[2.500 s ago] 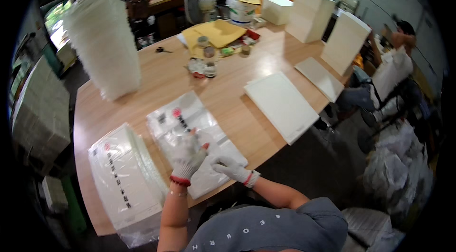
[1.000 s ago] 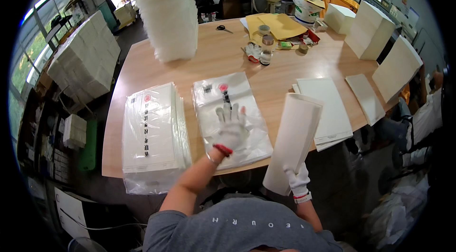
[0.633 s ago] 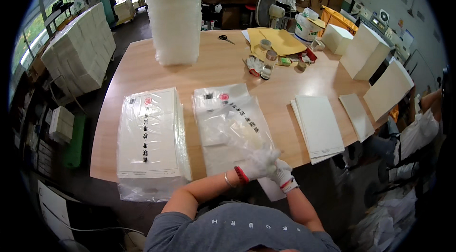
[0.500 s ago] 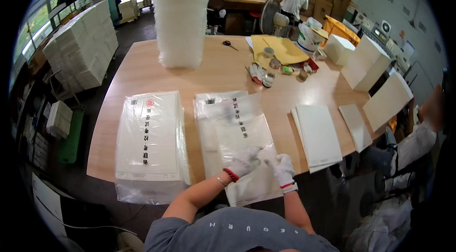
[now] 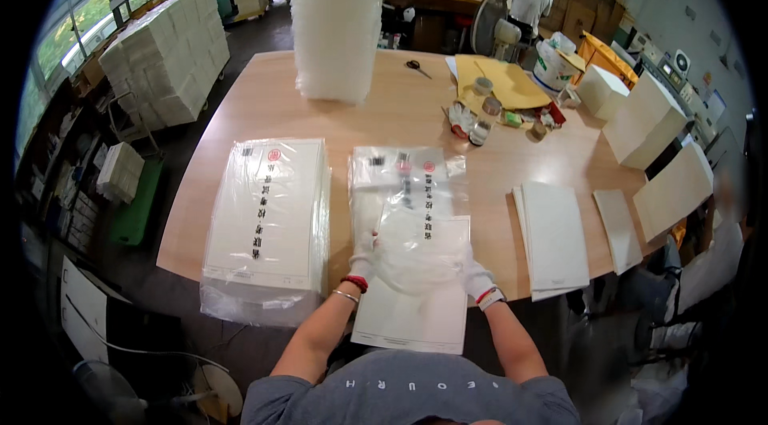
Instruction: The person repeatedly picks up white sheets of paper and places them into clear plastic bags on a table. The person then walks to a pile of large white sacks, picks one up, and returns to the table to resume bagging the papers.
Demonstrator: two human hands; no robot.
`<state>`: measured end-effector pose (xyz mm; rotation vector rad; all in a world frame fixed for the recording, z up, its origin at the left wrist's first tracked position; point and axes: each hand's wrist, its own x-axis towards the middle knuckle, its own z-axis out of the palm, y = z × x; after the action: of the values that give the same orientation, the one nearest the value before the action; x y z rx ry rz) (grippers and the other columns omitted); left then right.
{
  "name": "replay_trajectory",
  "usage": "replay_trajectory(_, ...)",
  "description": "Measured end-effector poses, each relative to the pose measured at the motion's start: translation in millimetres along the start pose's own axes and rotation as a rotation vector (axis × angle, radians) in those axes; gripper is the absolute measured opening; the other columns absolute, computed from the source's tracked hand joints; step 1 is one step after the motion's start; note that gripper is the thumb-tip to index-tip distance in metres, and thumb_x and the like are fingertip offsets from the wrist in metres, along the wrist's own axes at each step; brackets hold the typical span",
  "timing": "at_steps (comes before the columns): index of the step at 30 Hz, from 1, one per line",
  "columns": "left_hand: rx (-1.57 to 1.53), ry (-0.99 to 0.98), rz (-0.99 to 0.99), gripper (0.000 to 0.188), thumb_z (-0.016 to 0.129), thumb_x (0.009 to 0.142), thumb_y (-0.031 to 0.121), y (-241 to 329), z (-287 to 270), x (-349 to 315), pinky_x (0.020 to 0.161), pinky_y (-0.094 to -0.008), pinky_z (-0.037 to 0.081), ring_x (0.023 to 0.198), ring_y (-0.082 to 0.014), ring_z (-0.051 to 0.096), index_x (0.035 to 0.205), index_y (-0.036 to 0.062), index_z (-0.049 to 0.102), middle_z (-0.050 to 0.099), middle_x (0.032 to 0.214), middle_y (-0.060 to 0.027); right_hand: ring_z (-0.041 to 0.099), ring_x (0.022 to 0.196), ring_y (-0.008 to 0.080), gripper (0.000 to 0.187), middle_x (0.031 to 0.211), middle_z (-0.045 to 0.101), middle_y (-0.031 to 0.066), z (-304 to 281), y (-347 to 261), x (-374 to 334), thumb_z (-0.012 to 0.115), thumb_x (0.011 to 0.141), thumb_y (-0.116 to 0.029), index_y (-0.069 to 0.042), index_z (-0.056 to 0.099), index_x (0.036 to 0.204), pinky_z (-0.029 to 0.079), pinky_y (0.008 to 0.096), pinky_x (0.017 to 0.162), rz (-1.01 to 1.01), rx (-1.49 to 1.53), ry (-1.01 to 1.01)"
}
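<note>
A printed white paper stack (image 5: 410, 317) lies at the table's near edge, its lower part hanging toward me. A clear plastic bag (image 5: 406, 266) covers its upper part, the bag's mouth curving across the paper. Both my hands wear white gloves. My left hand (image 5: 365, 255) grips the bag's left edge, and my right hand (image 5: 478, 274) grips its right edge; their fingertips are partly hidden. Under the bag's far end lies another wrapped printed packet (image 5: 366, 185). To the left stands a tall pile of film-wrapped printed packets (image 5: 276, 217).
Farther back rises a tall stack of clear bags (image 5: 334, 33). Black scissors (image 5: 416, 68), yellow envelopes (image 5: 508, 81) and several jars lie beyond. White paper stacks (image 5: 552, 237) line the right side. A seated person (image 5: 704, 261) is at the far right; another person (image 5: 528, 1) works behind.
My hands have moved apart to the bag's two sides. The bag and paper have straightened, and the bag's mouth now spreads over the paper. The whole view has shifted slightly.
</note>
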<state>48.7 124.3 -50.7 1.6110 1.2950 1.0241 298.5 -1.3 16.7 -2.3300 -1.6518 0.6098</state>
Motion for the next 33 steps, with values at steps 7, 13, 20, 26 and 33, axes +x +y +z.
replay_trajectory(7,0.007,-0.207,-0.249,0.013,0.055,0.076,0.002,34,-48,-108,0.064,-0.0333,0.043,0.073,-0.0183,0.049,0.085,0.0056,0.046,0.048,0.078,-0.0078,0.059,0.084,0.0402,0.065,0.095,0.058,0.0261,-11,-11,-110,0.045,0.086,-0.027,-0.011,0.011,0.139,0.043,0.0506,0.072,0.031,0.051,-0.244)
replay_trajectory(13,0.268,-0.576,0.045,0.013,0.059,0.078,0.014,88,-101,-207,0.065,-0.0394,0.044,0.075,-0.0328,0.052,0.076,0.0028,0.052,0.050,0.081,-0.0168,0.060,0.084,0.0376,0.056,0.092,0.060,0.0236,-17,-29,-209,0.045,0.086,-0.028,-0.015,0.022,0.135,0.043,0.0514,0.072,0.336,0.048,-0.506)
replay_trajectory(20,0.501,-0.114,-0.050,0.013,0.054,0.080,0.014,61,-84,-194,0.053,-0.0491,0.044,0.062,-0.0392,0.058,0.089,0.0058,0.049,0.057,0.066,-0.0201,0.051,0.051,0.0305,0.035,0.057,0.050,0.0135,-2,0,-192,0.058,0.076,-0.018,-0.011,0.054,0.110,0.044,0.0488,0.055,-0.184,0.006,0.303)
replay_trajectory(26,0.139,-0.281,0.068,0.006,0.048,0.070,-0.001,83,-84,-200,0.063,-0.0359,0.044,0.072,-0.0297,0.054,0.075,0.0019,0.050,0.051,0.074,-0.0145,0.058,0.093,0.0209,0.039,0.102,0.060,0.0146,67,70,-199,0.053,0.085,-0.027,-0.008,0.051,0.119,0.046,0.0320,0.082,0.162,0.776,0.186)
replay_trajectory(33,-0.022,-0.117,0.501,0.006,0.050,0.076,0.004,154,-148,-167,0.058,-0.0300,0.044,0.061,-0.0196,0.052,0.070,0.0022,0.052,0.054,0.072,-0.0096,0.056,0.080,0.0121,0.033,0.094,0.058,0.0061,28,-83,-133,0.052,0.084,-0.016,0.000,0.049,0.113,0.048,0.0263,0.069,0.041,1.797,-0.075)
